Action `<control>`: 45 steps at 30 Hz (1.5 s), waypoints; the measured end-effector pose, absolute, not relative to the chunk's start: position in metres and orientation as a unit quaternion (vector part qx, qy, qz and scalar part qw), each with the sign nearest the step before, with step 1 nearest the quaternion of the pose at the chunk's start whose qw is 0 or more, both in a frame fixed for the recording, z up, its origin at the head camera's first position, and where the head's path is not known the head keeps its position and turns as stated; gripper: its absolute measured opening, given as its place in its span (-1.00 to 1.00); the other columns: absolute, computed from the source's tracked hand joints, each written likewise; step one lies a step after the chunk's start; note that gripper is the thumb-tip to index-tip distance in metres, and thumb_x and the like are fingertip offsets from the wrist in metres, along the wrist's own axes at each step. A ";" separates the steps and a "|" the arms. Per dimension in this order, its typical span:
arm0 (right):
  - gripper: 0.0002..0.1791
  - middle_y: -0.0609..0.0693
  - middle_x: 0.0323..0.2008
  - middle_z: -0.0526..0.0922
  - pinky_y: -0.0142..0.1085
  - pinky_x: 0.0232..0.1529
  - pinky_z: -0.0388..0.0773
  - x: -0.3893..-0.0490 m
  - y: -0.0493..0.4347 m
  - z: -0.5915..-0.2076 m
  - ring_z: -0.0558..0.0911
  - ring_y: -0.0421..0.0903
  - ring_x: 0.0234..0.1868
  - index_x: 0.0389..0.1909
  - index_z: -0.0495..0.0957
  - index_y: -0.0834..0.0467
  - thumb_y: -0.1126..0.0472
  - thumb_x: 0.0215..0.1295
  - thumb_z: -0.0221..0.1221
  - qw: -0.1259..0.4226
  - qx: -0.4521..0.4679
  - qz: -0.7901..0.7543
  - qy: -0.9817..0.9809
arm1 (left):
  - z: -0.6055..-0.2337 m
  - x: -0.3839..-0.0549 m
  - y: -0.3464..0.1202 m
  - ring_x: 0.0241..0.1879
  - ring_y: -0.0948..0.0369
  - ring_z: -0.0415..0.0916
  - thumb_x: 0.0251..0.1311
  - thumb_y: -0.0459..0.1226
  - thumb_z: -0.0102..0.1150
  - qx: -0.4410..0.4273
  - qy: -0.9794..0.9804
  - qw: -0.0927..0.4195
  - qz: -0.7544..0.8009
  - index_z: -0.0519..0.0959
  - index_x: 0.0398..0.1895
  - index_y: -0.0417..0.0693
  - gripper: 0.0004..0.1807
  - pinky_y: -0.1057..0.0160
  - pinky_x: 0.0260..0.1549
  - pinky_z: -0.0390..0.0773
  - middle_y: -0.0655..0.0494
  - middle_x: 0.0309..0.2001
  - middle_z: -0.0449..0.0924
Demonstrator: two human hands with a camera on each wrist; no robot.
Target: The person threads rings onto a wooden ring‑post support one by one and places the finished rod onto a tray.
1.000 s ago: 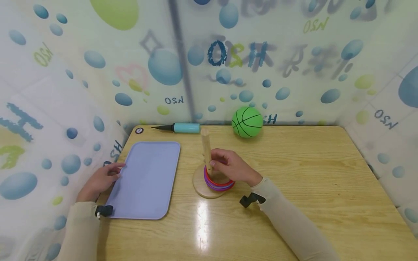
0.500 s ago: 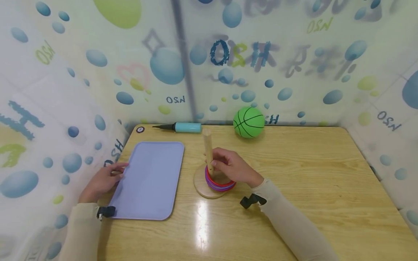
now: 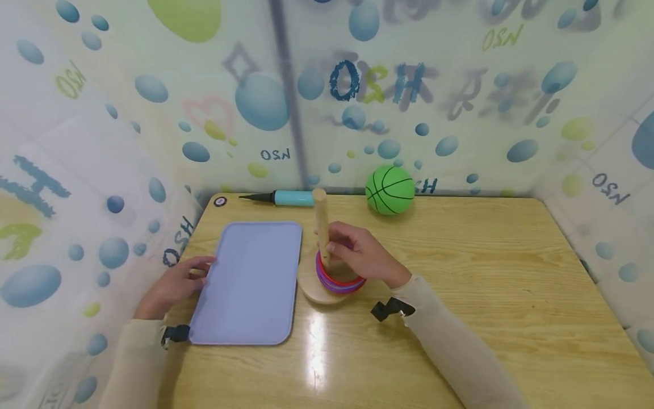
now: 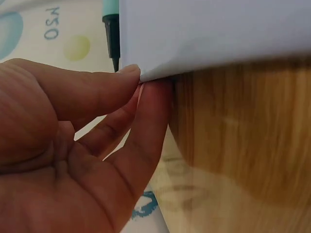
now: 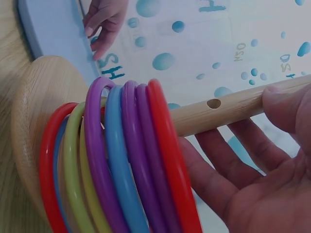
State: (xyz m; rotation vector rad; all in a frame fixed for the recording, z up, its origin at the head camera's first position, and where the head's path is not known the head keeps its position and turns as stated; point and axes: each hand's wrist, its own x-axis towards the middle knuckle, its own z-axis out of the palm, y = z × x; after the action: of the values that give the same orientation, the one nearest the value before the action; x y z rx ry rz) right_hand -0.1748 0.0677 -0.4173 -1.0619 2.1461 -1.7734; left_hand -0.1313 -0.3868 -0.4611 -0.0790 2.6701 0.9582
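Note:
A light purple tray (image 3: 250, 289) lies on the table at the left. Its left edge is pinched between the thumb and fingers of my left hand (image 3: 176, 284), plainly seen in the left wrist view. To the tray's right is a wooden ring stand (image 3: 321, 218) with a round base and a post. My right hand (image 3: 367, 255) holds the post, thumb on one side and fingers on the other. Several coloured rings (image 5: 119, 160) in red, purple, blue, green and yellow hang round the post. The base sits close against the tray's right edge; whether they overlap I cannot tell.
At the back of the wooden table (image 3: 485, 272) stand a green basketball (image 3: 390, 190) and a blue hand pump (image 3: 292, 197) with a black nozzle. A small round sticker (image 3: 220, 201) marks the far left corner. Patterned curtains (image 3: 434, 85) enclose the back and sides.
My left hand has slid the tray to the right, closer to the stand. The stand has shifted slightly left and up in the head view, with my right hand on its post.

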 end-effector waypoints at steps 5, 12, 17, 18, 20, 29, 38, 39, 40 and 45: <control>-0.70 0.14 -0.05 0.73 -0.09 0.04 0.73 -0.176 0.059 -0.411 0.73 -0.01 -0.03 0.23 0.60 0.24 0.36 0.57 0.15 0.068 -0.355 -0.596 0.716 | -0.462 -0.132 -0.373 0.13 -0.23 0.58 0.44 -0.48 0.09 -0.022 0.925 0.148 0.349 0.38 0.51 -0.26 -0.43 0.02 -0.06 0.73 -0.40 0.27 0.45; -0.65 0.27 0.01 0.70 -0.04 -0.01 0.76 -0.181 0.046 -0.406 0.76 0.00 0.00 0.29 0.57 0.28 0.38 0.57 0.14 0.078 -0.346 -0.620 0.700 | -0.465 -0.134 -0.355 0.14 -0.24 0.59 0.44 -0.48 0.09 -0.003 0.925 0.138 0.353 0.38 0.49 -0.30 -0.44 0.06 -0.10 0.73 -0.41 0.26 0.46; -0.66 0.34 0.05 0.70 -0.03 -0.02 0.77 -0.188 0.033 -0.408 0.76 0.07 0.00 0.29 0.56 0.26 0.40 0.57 0.13 0.070 -0.338 -0.627 0.699 | -0.467 -0.135 -0.346 0.11 -0.22 0.62 0.41 -0.50 0.10 0.011 0.924 0.125 0.360 0.42 0.47 -0.30 -0.45 0.13 -0.14 0.70 -0.39 0.24 0.49; -0.65 0.34 0.05 0.70 -0.03 -0.02 0.77 -0.189 0.030 -0.409 0.75 0.08 0.01 0.30 0.55 0.25 0.39 0.57 0.12 0.070 -0.335 -0.629 0.698 | -0.467 -0.136 -0.344 0.10 -0.22 0.62 0.40 -0.50 0.10 0.012 0.925 0.122 0.361 0.43 0.46 -0.30 -0.45 0.13 -0.14 0.69 -0.39 0.23 0.50; -0.63 0.34 0.07 0.70 -0.05 -0.02 0.77 -0.193 0.024 -0.411 0.75 0.10 0.04 0.33 0.54 0.25 0.38 0.58 0.12 0.069 -0.329 -0.633 0.697 | -0.467 -0.136 -0.340 0.11 -0.23 0.62 0.40 -0.50 0.11 0.009 0.924 0.122 0.362 0.44 0.46 -0.29 -0.45 0.10 -0.12 0.69 -0.38 0.24 0.51; -0.59 0.28 0.11 0.69 -0.08 -0.04 0.77 -0.208 -0.003 -0.420 0.76 0.12 0.02 0.39 0.51 0.24 0.34 0.59 0.12 0.067 -0.310 -0.630 0.709 | -0.468 -0.141 -0.322 0.17 -0.20 0.60 0.45 -0.45 0.10 -0.002 0.925 0.136 0.356 0.44 0.48 -0.22 -0.47 0.02 -0.01 0.69 -0.34 0.29 0.50; -0.57 0.23 0.12 0.68 -0.15 -0.06 0.77 -0.216 -0.020 -0.430 0.75 0.05 -0.01 0.41 0.51 0.18 0.32 0.59 0.14 0.071 -0.290 -0.624 0.722 | -0.470 -0.140 -0.309 0.13 -0.16 0.62 0.44 -0.45 0.12 0.004 0.919 0.129 0.372 0.46 0.46 -0.20 -0.47 0.10 -0.07 0.69 -0.32 0.28 0.52; -0.56 0.22 0.12 0.68 -0.15 -0.06 0.77 -0.216 -0.020 -0.431 0.74 0.04 -0.01 0.42 0.51 0.17 0.32 0.59 0.14 0.073 -0.287 -0.624 0.723 | -0.470 -0.139 -0.308 0.13 -0.16 0.62 0.44 -0.44 0.12 0.005 0.919 0.131 0.372 0.45 0.47 -0.20 -0.47 0.10 -0.07 0.69 -0.33 0.28 0.52; -0.56 0.21 0.12 0.68 -0.16 -0.06 0.77 -0.217 -0.021 -0.432 0.74 0.03 -0.01 0.42 0.50 0.16 0.31 0.59 0.14 0.074 -0.284 -0.624 0.724 | -0.470 -0.139 -0.306 0.13 -0.15 0.62 0.44 -0.44 0.11 0.003 0.919 0.132 0.372 0.45 0.47 -0.19 -0.47 0.10 -0.07 0.69 -0.32 0.29 0.52; -0.54 0.20 0.14 0.68 -0.16 -0.07 0.76 -0.217 -0.023 -0.435 0.73 0.04 -0.01 0.44 0.50 0.14 0.29 0.60 0.14 0.070 -0.279 -0.619 0.731 | -0.468 -0.136 -0.303 0.15 -0.16 0.62 0.44 -0.44 0.11 -0.002 0.920 0.133 0.368 0.46 0.47 -0.17 -0.46 0.07 -0.04 0.69 -0.32 0.31 0.52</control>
State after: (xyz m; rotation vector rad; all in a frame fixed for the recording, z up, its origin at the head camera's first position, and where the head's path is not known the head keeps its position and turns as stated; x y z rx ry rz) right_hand -0.2170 -0.0231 -0.4352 -0.8410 2.1992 -1.8628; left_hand -0.1363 -0.3026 -0.4676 -0.0067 2.6681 1.0683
